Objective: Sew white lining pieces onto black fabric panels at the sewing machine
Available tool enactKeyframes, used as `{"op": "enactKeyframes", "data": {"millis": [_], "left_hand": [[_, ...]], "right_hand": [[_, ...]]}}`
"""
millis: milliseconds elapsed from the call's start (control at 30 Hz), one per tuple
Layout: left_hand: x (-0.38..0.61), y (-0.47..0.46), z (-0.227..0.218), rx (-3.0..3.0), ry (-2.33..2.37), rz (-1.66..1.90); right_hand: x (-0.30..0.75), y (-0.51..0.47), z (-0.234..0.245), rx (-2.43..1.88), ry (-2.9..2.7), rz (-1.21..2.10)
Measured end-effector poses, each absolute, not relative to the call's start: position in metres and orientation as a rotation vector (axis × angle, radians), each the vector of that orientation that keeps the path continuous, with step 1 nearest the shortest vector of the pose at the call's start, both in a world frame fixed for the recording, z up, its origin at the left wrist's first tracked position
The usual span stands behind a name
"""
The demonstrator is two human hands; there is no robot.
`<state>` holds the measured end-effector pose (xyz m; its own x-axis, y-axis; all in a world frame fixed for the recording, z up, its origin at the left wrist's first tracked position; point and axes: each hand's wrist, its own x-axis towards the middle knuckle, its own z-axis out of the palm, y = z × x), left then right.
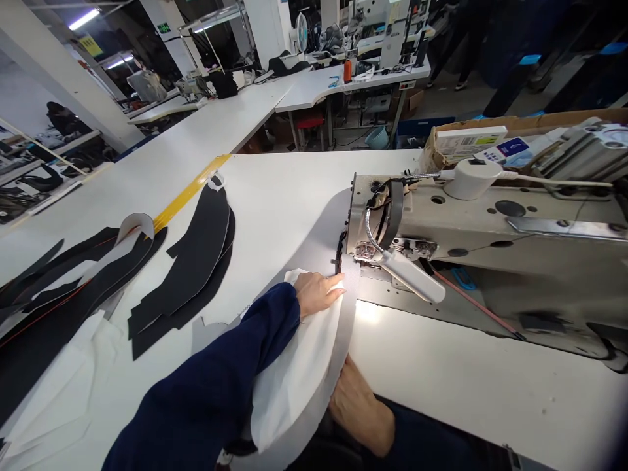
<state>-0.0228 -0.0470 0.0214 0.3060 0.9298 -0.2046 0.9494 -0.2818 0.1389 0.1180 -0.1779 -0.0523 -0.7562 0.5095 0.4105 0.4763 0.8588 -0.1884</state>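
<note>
A long curved piece of white and light grey fabric (297,379) runs from the sewing machine (483,255) down over the table's front edge. My left hand (318,293) lies on its upper part, fingers stretched towards the needle area and pressing on the fabric. Lower down, my right hand (360,405) grips the grey edge, its fingertips hidden behind the material. A small white lamp (412,275) on a bendy metal neck lights the needle area, where the machine head covers part of the fabric.
Black cut pieces (191,268) lie stacked to the left. Farther left are black strips (83,307) and white sheets (63,392). Yellow tape (191,190) crosses the white table. A cardboard box (524,124) with packets stands behind the machine. Another sewing station (353,78) is at the back.
</note>
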Motion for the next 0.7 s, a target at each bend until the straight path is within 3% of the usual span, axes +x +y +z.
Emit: {"op": "enactKeyframes", "data": {"millis": [300,400,500,700], "left_hand": [[-0.027,-0.084,0.067,2.544,1.685,-0.025],[-0.024,-0.119,0.079,2.441,1.637,-0.235],[-0.018,-0.141,0.07,2.325,1.593,-0.458],[-0.004,-0.142,0.039,2.353,1.618,-0.508]], "right_hand": [[0.1,-0.209,-0.054,-0.741,-2.597,0.159],[0.096,-0.22,-0.046,-0.677,-2.636,0.199],[0.096,-0.226,-0.039,-0.702,-2.684,0.198],[0.1,-0.228,-0.034,-0.746,-2.641,0.078]]}}
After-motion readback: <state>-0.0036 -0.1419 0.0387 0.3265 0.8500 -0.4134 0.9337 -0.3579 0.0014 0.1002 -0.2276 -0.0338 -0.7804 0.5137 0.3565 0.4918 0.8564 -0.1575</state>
